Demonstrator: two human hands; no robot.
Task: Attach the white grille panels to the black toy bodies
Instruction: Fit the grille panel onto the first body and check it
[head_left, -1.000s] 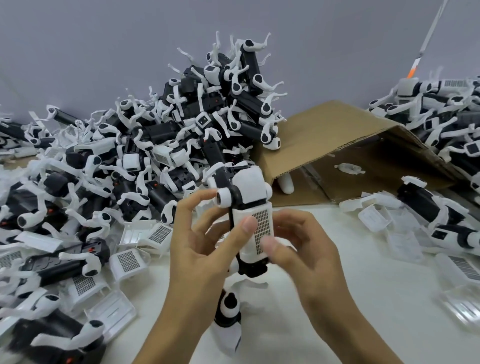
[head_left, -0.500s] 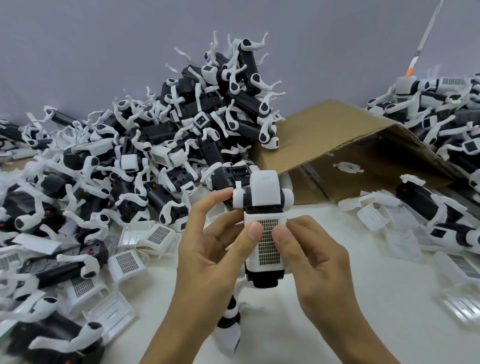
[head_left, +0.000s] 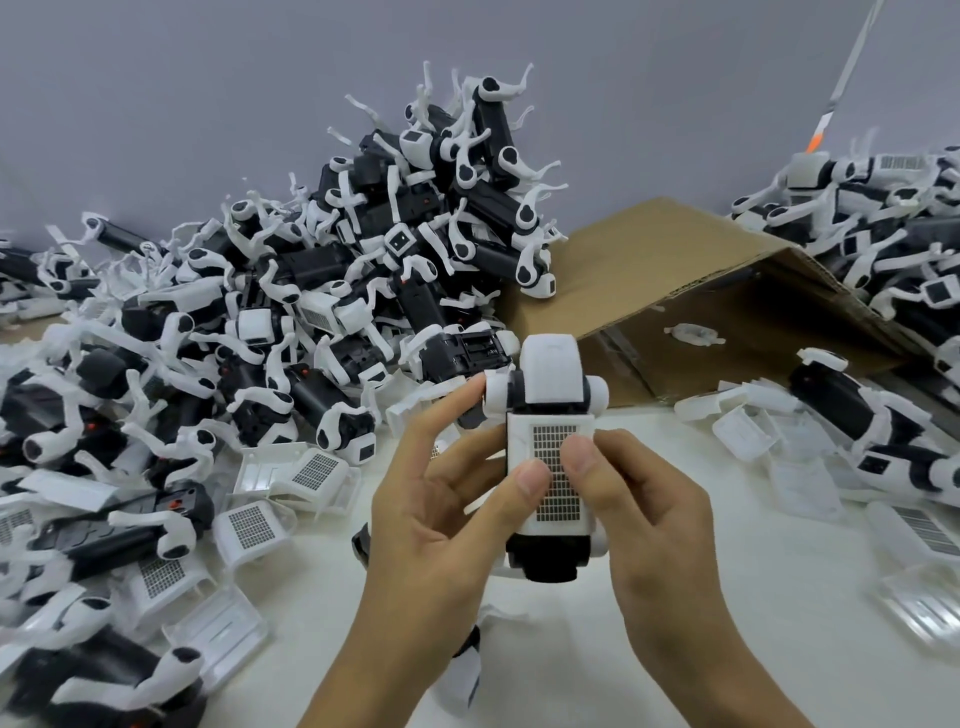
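Grille panel (head_left: 551, 480) on toy body (head_left: 548, 558), betw both thumbs (pressing)

Toy heap (head_left: 322, 291) left, carton (head_left: 675, 270) behind.

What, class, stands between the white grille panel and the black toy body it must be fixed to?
Nothing visible. The white grille panel already lies flat on the black toy body, with both thumbs pressing on its face; the left hand and right hand hold the toy from either side.
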